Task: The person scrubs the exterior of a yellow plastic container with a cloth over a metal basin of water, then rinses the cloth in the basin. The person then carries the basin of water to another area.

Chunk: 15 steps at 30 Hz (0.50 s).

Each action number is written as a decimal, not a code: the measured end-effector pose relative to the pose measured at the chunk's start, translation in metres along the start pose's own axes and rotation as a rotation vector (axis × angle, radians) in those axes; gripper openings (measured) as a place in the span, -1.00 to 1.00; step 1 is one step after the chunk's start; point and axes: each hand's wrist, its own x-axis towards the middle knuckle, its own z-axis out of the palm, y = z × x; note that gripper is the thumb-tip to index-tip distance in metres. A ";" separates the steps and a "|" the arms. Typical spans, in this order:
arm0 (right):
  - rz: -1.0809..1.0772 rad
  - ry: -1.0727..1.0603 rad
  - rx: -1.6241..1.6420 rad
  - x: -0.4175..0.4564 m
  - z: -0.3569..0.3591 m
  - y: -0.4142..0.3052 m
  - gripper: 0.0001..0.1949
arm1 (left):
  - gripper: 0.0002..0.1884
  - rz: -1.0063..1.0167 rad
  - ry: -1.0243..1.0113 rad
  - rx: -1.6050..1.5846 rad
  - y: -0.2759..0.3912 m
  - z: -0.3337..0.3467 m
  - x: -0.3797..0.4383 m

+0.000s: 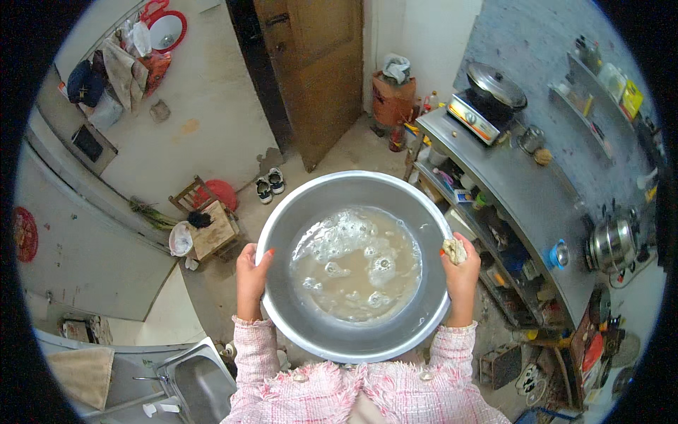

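Observation:
A large round metal basin (pixel 360 339) is held in front of my body, with murky, foamy water (pixel 349 289) inside. My left hand (pixel 251 278) grips its left rim, the thumb over the edge. On the opposite side my right hand (pixel 460 281) holds the rim and also pins a crumpled pale cloth or sponge (pixel 455 251) against it. The fingers beneath the rim are hidden on both sides.
A metal counter (pixel 508 180) curves along the right, bearing a gas stove (pixel 474 119) with a lidded wok (pixel 497 85). A sink (pixel 201 387) is at lower left. Beyond the basin are shoes (pixel 270 184), a small wooden chair (pixel 214 225) and an open wooden door (pixel 323 69).

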 end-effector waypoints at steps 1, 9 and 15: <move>-0.030 -0.005 0.002 0.011 0.012 -0.001 -0.58 | -0.86 0.004 0.015 -0.024 0.001 -0.003 0.010; -0.133 -0.137 0.032 0.104 0.112 -0.047 -0.57 | -0.83 0.014 0.186 -0.091 0.009 -0.036 0.085; -0.199 -0.209 -0.007 0.153 0.191 -0.080 -0.57 | -0.87 -0.007 0.250 -0.020 0.013 -0.069 0.151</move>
